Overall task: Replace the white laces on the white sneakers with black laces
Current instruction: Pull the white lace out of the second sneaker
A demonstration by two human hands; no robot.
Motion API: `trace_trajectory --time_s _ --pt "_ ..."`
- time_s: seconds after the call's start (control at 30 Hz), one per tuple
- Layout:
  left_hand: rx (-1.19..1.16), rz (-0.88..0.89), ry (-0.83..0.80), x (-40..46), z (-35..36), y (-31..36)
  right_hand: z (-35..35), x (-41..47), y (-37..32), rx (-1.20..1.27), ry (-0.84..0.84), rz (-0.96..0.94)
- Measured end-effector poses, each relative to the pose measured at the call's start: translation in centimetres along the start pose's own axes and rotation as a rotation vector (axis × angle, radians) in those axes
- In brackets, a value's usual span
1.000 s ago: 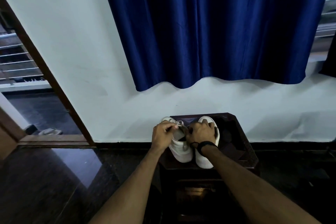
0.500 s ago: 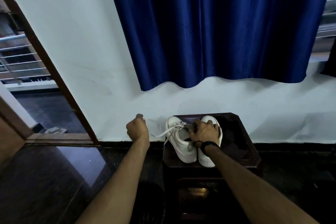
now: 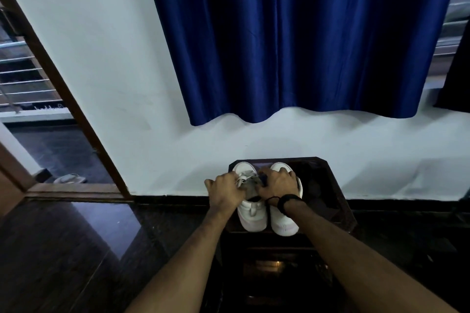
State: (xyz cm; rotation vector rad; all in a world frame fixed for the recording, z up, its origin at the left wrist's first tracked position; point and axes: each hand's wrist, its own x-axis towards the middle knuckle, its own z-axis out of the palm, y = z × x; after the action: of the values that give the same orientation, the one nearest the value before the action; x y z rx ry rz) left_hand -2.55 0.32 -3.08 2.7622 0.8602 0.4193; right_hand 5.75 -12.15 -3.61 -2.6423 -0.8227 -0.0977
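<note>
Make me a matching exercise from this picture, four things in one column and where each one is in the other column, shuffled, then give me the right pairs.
Things:
1. curtain
2. left hand
3. wristband
4. sandal

Places:
A. on the floor beyond the doorway
B. on the right wrist
C. hanging on the wall above the sneakers
D. at the laces of the left sneaker

Pairs: 1-C, 2-D, 3-B, 4-A
</note>
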Motion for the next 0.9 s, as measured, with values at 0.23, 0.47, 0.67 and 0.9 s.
trace_trajectory --time_s 0.23,0.47,0.67,0.9 --pt "-0.055 0.176 0.137 0.1 -0.5 -0.3 1.1 0.4 0.3 0.091 0.122 -0.038" --pt "-0.708 -0.076 -0.222 0.5 -2.0 -0.6 0.9 0.6 0.7 0.086 0.039 -0.166" --pt "-0.630 -0.296 -0.091 0.6 0.3 -2.3 1.1 0.5 0.9 0.198 0.051 -0.152" --pt "-0.520 -0.108 -0.059 0.0 1.8 -1.3 0.8 0.6 -0.1 -0.035 0.043 -0.208"
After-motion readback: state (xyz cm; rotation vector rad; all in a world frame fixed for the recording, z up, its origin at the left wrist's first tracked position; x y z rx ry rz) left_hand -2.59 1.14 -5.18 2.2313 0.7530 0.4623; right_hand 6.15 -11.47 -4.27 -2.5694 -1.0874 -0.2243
